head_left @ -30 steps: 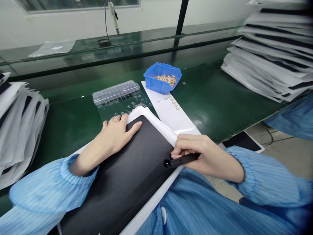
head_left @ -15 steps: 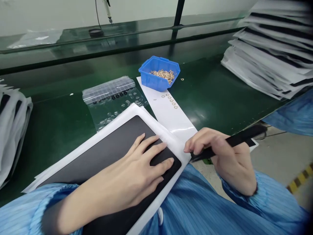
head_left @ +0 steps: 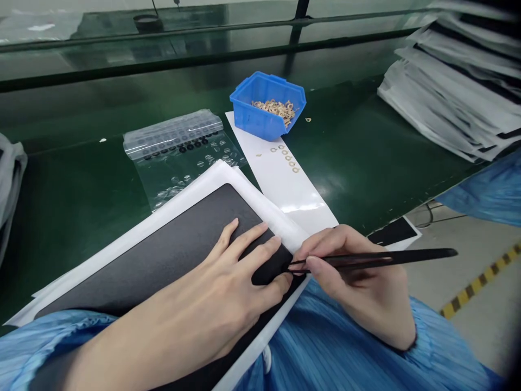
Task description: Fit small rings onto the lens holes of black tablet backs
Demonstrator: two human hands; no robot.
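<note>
Seen from the head-worn camera, a person sits at a dark green workbench [head_left: 81, 217] with a flat black rectangular panel [head_left: 154, 255] in a white border [head_left: 260, 201], tilted across the lap at the lower middle of the frame. The left hand [head_left: 240, 266] lies open on the panel, fingers spread and pointing toward the panel's right corner. Just beside those fingers is a rounded black flap [head_left: 268, 269], and it is unclear what it is made of.

The right hand [head_left: 350, 271] pinches long, slim black tweezers [head_left: 366, 259], whose handle runs to the right. Their two thin arms are close together, and their tips reach the flap's end. Whether they are clamped on anything cannot be told.

Above the panel, at upper middle, a white paper strip [head_left: 301, 201] lies on the bench with a short row of tiny tan rings [head_left: 287, 160]. At its top end sits a bright blue plastic bin [head_left: 264, 87] holding a heap of similar rings [head_left: 273, 108]. To the left lies a clear zip bag [head_left: 173, 157] with small black rings [head_left: 191, 146] inside. At upper right is a stack of white sheets with black bands [head_left: 448, 98]. Pale blue striped sleeves [head_left: 52, 336] cover the arm at lower left.
</note>
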